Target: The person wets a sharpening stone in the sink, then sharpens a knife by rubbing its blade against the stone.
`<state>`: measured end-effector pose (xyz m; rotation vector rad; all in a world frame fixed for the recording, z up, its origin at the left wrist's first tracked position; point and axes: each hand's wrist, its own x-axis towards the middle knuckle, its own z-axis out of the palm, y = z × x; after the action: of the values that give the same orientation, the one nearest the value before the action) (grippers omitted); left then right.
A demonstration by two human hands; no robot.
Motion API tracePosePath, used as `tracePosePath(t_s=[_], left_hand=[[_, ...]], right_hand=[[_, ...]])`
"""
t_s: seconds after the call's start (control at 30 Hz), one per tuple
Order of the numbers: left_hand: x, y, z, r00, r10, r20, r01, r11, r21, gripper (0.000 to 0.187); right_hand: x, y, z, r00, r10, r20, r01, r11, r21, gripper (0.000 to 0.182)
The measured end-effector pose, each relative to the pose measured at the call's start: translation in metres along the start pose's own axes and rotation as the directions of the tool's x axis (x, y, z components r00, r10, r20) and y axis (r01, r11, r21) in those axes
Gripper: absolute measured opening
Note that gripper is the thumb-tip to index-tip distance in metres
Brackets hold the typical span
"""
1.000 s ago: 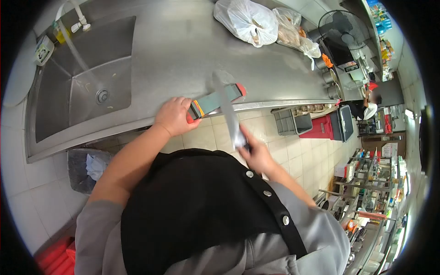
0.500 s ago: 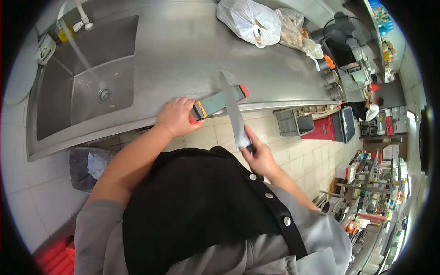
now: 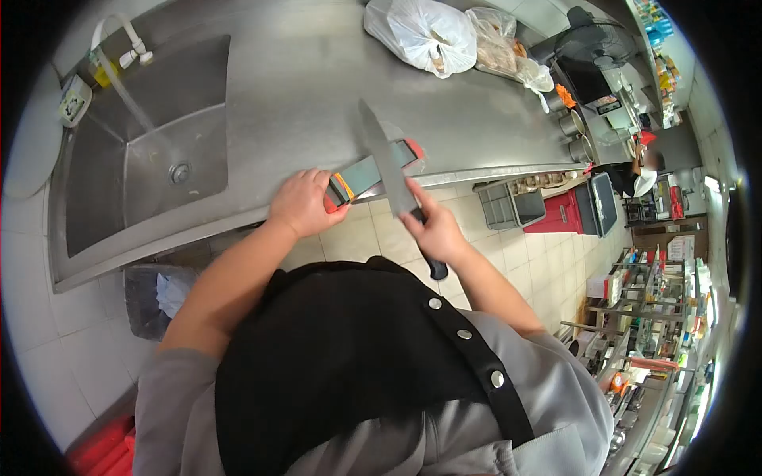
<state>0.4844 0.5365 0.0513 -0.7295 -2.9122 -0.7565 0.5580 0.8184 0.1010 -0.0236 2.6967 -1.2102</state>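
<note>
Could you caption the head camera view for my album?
Left hand steadying a sharpening stone, right hand holding a knife across it.

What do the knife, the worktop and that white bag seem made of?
Knife blade: smooth gray metal, probably steel, with a dull sheen. 
Its handle: black, likely molded plastic, faintly glossy. 
Worktop: likely satin stainless steel, given its gray, softly blurred reflections. 
White bag: thin plastic film, crinkled and slightly see-through.

Our left hand (image 3: 304, 204) grips with arm stretched forward, while our right hand (image 3: 436, 230) curls closed, elbow bent.
</note>
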Motion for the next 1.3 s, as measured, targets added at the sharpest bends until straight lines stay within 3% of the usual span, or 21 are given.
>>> tracePosePath(t_s=[0.1,0.13,0.2,0.3,0.4,0.5,0.6,0.7,0.73,0.83,0.87,0.93,0.97,1.0,1.13,1.17,1.23,1.27,1.3], left_hand=[[0.001,0.007,-0.004,0.992,-0.12,0.049,0.121,0.992,-0.021,0.06],[0.0,0.006,-0.002,0.994,-0.112,-0.003,0.112,0.993,-0.022,0.06],[-0.003,0.008,-0.001,0.99,-0.101,-0.101,0.098,0.995,-0.028,0.059],[-0.007,0.021,-0.014,0.984,-0.168,-0.062,0.173,0.98,0.1,0.061],[-0.018,0.043,-0.02,0.945,-0.327,0.0,0.327,0.944,0.05,0.063],[-0.036,0.052,-0.018,0.904,-0.411,0.118,0.426,0.892,-0.155,0.063],[-0.044,0.051,-0.002,0.811,-0.43,0.397,0.583,0.531,-0.615,0.06],[-0.036,0.05,-0.007,0.684,-0.349,0.641,0.724,0.218,-0.654,0.06],[-0.035,0.044,0.007,0.73,-0.249,0.636,0.676,0.13,-0.725,0.065],[-0.034,0.026,0.012,0.792,0.167,0.587,0.601,-0.384,-0.701,0.076],[-0.033,0.027,0.013,0.748,0.111,0.654,0.632,-0.421,-0.651,0.086],[-0.033,0.021,0.025,0.746,0.184,0.64,0.631,-0.503,-0.591,0.088],[-0.031,0.018,0.028,0.749,0.214,0.627,0.626,-0.539,-0.564,0.088],[-0.026,0.027,0.022,0.71,0.141,0.689,0.635,-0.55,-0.542,0.085],[-0.01,0.037,0.026,0.61,-0.033,0.792,0.701,-0.442,-0.559,0.078],[-0.011,0.038,0.027,0.604,-0.045,0.796,0.704,-0.439,-0.559,0.075],[-0.005,0.039,0.026,0.622,-0.074,0.779,0.683,-0.434,-0.587,0.072],[-0.006,0.04,0.028,0.632,-0.088,0.77,0.671,-0.433,-0.601,0.07],[-0.012,0.041,0.03,0.631,-0.097,0.769,0.669,-0.434,-0.604,0.069]], right_hand=[[0.028,-0.014,-0.007,0.996,0.057,-0.064,-0.047,0.988,0.146,0.074],[0.028,-0.014,-0.007,0.995,-0.002,-0.095,0.018,0.985,0.17,0.074],[0.018,-0.019,-0.01,0.998,0.052,-0.04,-0.041,0.973,0.229,0.074],[0.01,-0.02,-0.012,0.996,0.08,0.024,-0.084,0.955,0.284,0.074],[0.006,-0.018,-0.012,0.993,0.083,0.085,-0.102,0.964,0.244,0.071],[0.009,-0.014,-0.006,0.988,0.082,0.129,-0.107,0.974,0.198,0.071],[0.006,-0.01,-0.002,0.987,0.069,0.142,-0.096,0.978,0.185,0.072],[-0.006,-0.014,-0.006,0.982,0.07,0.173,-0.103,0.976,0.191,0.072],[-0.014,-0.01,-0.008,0.983,0.049,0.175,-0.084,0.977,0.198,0.072],[-0.034,-0.004,-0.014,0.984,0.002,0.175,-0.035,0.983,0.181,0.072],[-0.039,-0.004,-0.017,0.982,0.021,0.19,-0.058,0.979,0.195,0.071],[-0.044,-0.02,-0.025,0.964,0.1,0.246,-0.142,0.977,0.157,0.07],[-0.043,-0.02,-0.022,0.963,0.095,0.251,-0.139,0.976,0.165,0.071],[-0.041,-0.02,-0.019,0.964,0.084,0.252,-0.13,0.976,0.175,0.071],[-0.051,-0.014,-0.028,0.969,0.001,0.245,-0.028,0.994,0.108,0.071],[-0.059,-0.001,-0.03,0.969,-0.096,0.227,0.066,0.988,0.138,0.07],[-0.064,-0.001,-0.04,0.955,-0.026,0.295,-0.03,0.983,0.183,0.068],[-0.048,0.02,-0.034,0.954,-0.214,0.21,0.194,0.974,0.113,0.068],[-0.024,0.011,-0.033,0.966,-0.127,0.227,0.138,0.99,-0.034,0.069]])
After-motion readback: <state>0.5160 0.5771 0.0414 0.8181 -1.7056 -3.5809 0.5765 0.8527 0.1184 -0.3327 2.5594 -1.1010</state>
